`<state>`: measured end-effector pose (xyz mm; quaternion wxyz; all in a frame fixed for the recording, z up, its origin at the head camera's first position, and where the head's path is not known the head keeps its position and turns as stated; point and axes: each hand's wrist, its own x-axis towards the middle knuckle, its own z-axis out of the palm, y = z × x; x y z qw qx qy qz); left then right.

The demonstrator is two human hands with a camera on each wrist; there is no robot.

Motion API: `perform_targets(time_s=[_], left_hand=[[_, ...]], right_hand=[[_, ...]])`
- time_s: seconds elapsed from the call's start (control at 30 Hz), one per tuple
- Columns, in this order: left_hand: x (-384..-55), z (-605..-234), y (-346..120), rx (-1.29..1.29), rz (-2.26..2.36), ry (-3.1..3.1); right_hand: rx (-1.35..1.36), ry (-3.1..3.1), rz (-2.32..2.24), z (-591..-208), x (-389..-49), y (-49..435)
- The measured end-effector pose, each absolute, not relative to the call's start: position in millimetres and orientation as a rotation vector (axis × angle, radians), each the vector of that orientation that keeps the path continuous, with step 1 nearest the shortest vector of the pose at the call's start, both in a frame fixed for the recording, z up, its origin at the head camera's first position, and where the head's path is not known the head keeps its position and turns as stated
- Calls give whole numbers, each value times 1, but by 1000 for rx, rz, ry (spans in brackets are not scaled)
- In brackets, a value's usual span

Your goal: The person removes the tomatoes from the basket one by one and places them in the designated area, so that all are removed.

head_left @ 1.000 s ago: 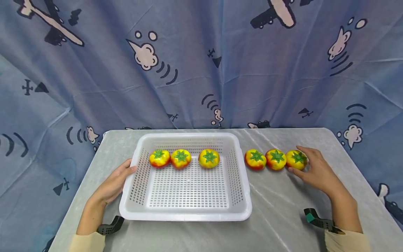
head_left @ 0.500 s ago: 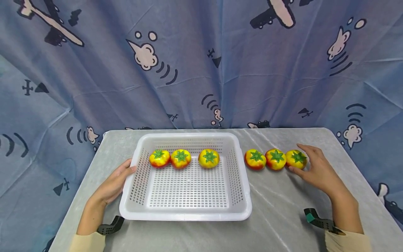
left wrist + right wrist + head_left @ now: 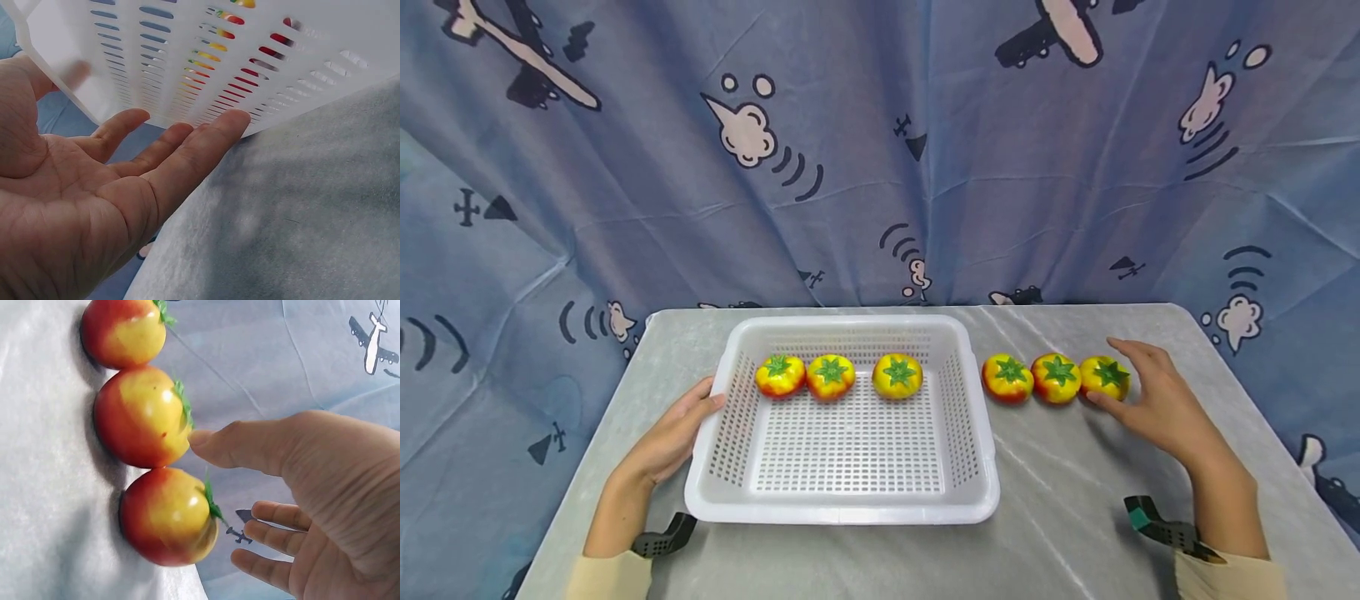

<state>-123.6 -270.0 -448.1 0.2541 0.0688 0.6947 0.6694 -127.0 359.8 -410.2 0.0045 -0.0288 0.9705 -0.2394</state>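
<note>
A white perforated plastic basket [image 3: 850, 510] stands on the table, holding three red-and-yellow tomatoes with green star-shaped tops, one of them a tomato [image 3: 897, 377] set apart from the other two. My left hand [image 3: 672, 433] holds the basket's left side; in the left wrist view the thumb is over the rim and the fingers [image 3: 206, 147] lie along the outer wall. To the right, three more tomatoes sit in a touching row. My right hand [image 3: 1157, 404] is beside the rightmost tomato [image 3: 1105, 377], thumb and fingers spread around it and holding nothing.
A grey cloth covers the table [image 3: 1060, 533]. Behind it hangs a blue curtain [image 3: 865, 167] printed with planes and clouds. The middle tomato [image 3: 1057, 378] and the left tomato [image 3: 1007, 379] of the outside row lie close by the basket's right wall.
My right hand's fingers have spread slightly wider and eased a little away from the rightmost tomato. The left hand, basket and tomatoes stay where they were.
</note>
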Motion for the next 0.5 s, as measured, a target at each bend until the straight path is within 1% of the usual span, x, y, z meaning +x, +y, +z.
perform_targets(time_s=[0.5], left_hand=[[-124, -448, -270, 192, 1815, 1888]], right_hand=[[-202, 3099, -795, -393, -119, 345]])
